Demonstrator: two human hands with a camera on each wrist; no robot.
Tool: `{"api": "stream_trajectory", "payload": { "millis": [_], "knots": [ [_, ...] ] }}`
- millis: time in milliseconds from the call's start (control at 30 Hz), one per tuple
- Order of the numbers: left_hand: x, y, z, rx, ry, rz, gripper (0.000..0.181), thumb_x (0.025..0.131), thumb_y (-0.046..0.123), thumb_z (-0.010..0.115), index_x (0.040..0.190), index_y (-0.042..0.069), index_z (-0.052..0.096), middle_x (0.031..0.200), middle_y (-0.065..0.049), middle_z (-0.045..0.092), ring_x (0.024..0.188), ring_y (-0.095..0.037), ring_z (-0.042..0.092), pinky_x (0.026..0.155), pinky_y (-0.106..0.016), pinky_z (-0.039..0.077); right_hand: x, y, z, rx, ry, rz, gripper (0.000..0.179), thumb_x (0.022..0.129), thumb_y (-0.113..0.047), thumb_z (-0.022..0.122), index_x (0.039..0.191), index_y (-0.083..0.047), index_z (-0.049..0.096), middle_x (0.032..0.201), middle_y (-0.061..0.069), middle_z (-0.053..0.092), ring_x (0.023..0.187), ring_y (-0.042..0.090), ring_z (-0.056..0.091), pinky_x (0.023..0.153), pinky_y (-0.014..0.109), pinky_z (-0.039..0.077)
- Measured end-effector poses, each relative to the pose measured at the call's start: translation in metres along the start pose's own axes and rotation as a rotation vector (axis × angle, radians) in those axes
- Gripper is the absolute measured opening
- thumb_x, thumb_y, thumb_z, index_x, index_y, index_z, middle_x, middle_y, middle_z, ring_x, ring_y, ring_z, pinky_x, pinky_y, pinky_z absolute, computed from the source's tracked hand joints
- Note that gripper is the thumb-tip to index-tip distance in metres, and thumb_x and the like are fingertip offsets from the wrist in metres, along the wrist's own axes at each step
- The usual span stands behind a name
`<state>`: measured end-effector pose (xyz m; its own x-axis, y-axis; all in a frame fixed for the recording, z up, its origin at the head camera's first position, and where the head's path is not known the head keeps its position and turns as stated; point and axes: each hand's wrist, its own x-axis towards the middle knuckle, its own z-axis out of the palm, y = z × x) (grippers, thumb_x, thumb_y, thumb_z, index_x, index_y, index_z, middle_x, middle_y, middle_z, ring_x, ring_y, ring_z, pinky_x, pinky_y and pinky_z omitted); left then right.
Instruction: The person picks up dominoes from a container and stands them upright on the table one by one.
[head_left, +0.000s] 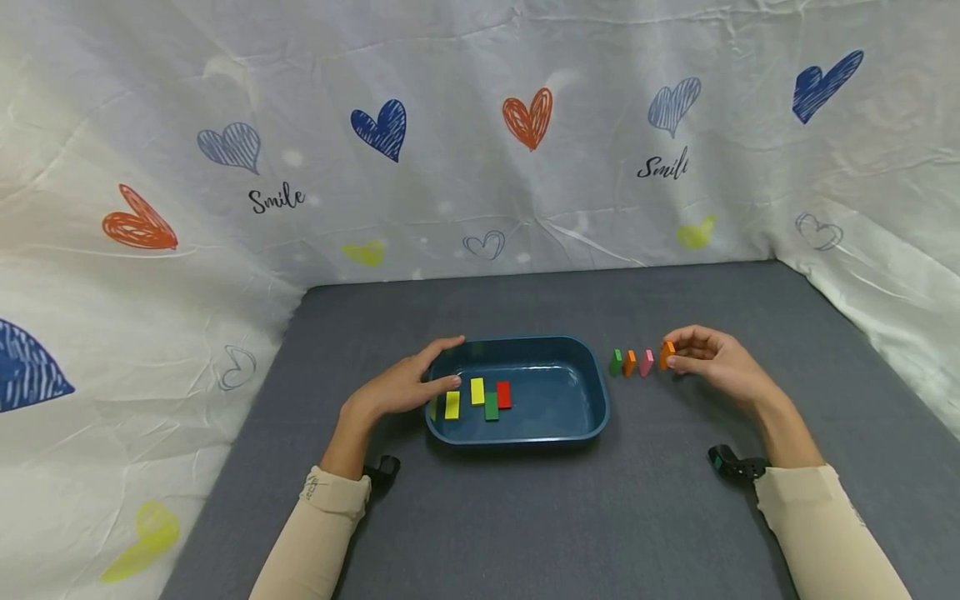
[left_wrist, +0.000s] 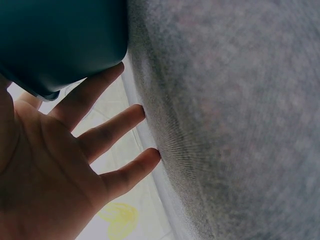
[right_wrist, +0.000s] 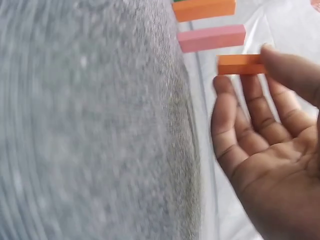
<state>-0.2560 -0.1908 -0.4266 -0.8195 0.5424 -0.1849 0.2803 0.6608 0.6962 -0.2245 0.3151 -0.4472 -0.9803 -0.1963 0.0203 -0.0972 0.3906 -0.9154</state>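
My right hand (head_left: 708,358) pinches an orange domino block (right_wrist: 240,64) between thumb and fingertips, holding it upright at the right end of a short row. In the right wrist view, its lower end shows clear of the table. Beside it stand a pink block (head_left: 647,362), another orange block (head_left: 630,363) and a green block (head_left: 617,362). My left hand (head_left: 405,383) rests at the left end of a dark blue tray (head_left: 555,340), thumb over the rim. In the left wrist view, its fingers are spread and nearly straight, one against the tray's outer wall, two reaching the tabletop.
Inside the tray, toward its left, lie several blocks: yellow (head_left: 477,392), another yellow (head_left: 452,406), green (head_left: 491,407) and red (head_left: 504,395). The table wears a grey cloth (head_left: 510,517). A white curtain (head_left: 450,192) with printed hearts hangs behind it and along the sides.
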Motion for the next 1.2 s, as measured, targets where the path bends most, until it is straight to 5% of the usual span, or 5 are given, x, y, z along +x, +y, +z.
{"api": "stream_trajectory", "payload": {
  "millis": [400,900,1200],
  "knots": [
    [-0.0001,-0.0008,0.0006,-0.001,0.008,0.014,0.072,0.099,0.054,0.060,0.159,0.044,0.023,0.168,-0.001,0.026,0.151,-0.033,0.035,0.117,-0.064,0.033,0.0032,0.0031,0.0056,-0.130,-0.043,0.059,0.039,0.098,-0.018,0.070,0.130,0.002,0.059,0.121,0.019,0.064,0.095,0.004,0.064,0.077,0.028,0.057],
    [-0.0007,0.0013,0.0005,-0.008,0.008,0.012,0.071,0.100,0.053,0.060,0.159,0.043,0.023,0.169,-0.001,0.025,0.152,-0.034,0.034,0.117,-0.064,0.033,0.0035,0.0043,0.0077,-0.125,-0.044,0.048,0.040,0.097,-0.017,0.071,0.131,0.003,0.059,0.121,0.019,0.064,0.097,0.003,0.063,0.078,0.026,0.057],
    [-0.0005,0.0017,0.0005,-0.003,0.004,0.000,0.071,0.100,0.052,0.060,0.159,0.044,0.023,0.169,0.000,0.024,0.152,-0.035,0.033,0.117,-0.065,0.032,0.0016,-0.0025,0.0065,-0.132,-0.017,0.055,0.052,0.098,-0.025,0.071,0.139,0.000,0.052,0.136,0.020,0.057,0.105,-0.002,0.058,0.082,0.021,0.055]
  ]
}}
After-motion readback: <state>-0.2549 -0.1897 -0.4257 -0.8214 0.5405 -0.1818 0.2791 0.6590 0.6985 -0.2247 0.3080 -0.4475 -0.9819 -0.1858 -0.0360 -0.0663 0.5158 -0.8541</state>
